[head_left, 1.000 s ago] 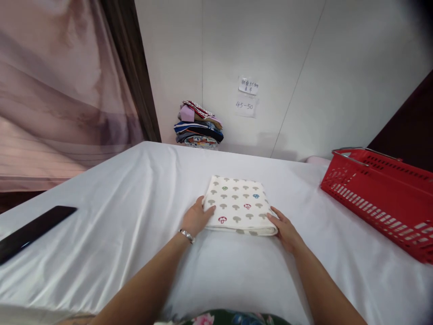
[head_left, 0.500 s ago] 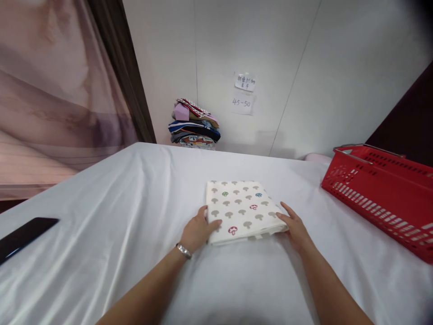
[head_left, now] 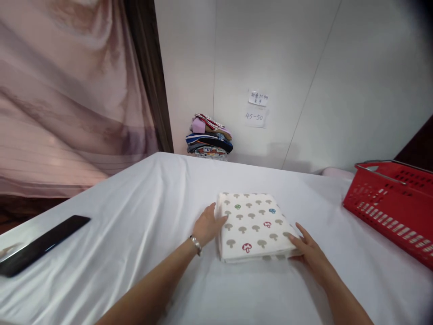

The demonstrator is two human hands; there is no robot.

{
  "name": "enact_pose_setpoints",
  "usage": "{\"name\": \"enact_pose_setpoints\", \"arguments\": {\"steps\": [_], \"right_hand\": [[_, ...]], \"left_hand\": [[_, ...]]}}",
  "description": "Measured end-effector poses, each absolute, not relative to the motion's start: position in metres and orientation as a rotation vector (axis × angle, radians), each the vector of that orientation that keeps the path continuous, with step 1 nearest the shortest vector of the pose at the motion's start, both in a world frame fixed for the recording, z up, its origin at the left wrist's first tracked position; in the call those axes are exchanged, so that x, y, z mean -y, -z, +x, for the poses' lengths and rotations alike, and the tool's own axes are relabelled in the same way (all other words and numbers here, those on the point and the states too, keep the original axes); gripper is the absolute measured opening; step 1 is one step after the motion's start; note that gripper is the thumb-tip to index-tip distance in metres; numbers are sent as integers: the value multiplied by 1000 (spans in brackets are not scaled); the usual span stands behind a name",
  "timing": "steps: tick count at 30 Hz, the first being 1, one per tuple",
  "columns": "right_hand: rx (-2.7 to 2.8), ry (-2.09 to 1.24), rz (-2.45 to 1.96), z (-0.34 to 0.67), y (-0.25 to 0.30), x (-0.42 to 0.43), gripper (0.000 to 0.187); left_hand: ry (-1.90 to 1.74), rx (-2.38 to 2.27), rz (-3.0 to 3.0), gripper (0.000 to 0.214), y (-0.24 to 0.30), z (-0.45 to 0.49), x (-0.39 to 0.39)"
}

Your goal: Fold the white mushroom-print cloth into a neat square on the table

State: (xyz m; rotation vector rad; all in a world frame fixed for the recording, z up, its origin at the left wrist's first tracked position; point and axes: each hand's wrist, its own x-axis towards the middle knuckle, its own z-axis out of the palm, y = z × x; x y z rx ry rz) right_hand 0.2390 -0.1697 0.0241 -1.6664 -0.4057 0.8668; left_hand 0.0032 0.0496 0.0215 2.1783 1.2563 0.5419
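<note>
A folded white cloth [head_left: 253, 229] printed with grey mushrooms and a few coloured ones lies flat on the white-covered table. Along its left edge, my left hand [head_left: 207, 225], with a silver bracelet at the wrist, has its fingers stretched out and its thumb at the cloth's edge. My right hand [head_left: 311, 253] pinches the near right corner, the thumb above and some fingers hidden below, while the index finger points away. Folded layers show at the front edge.
A red plastic basket [head_left: 395, 212] with metal handles stands at right. On the left lies a black phone-like slab [head_left: 43, 243]. Behind the table, a stack of folded fabrics [head_left: 209, 140] rests by the wall under paper notes [head_left: 256, 110]. A pink curtain [head_left: 67, 90] hangs at left.
The whole scene has shifted right and down as my head turned. My left hand has slid from the cloth's near left corner up along its left edge. My right hand stays at its corner.
</note>
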Motion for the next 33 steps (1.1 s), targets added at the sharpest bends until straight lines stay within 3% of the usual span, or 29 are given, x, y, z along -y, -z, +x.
{"name": "enact_pose_setpoints", "arguments": {"steps": [4,10,21,26,33], "right_hand": [[411,-856,-1710,243,-23,169,87],[410,-853,-1694,241,-17,170,87],[569,-554,-1578,302,-48,97,83],[478,-583,-1694,298,-27,57,79],[495,-641,-1638,264,-7,90,83]], "left_hand": [[-621,-1194,2287,62,-31,39,-90],[-406,-1123,2279,44,-32,74,-125],[-256,-1181,2226,32,-35,10,-95],[-387,-1280,2194,35,-24,-8,-61],[-676,-1222,2272,43,-7,-8,-52]]}}
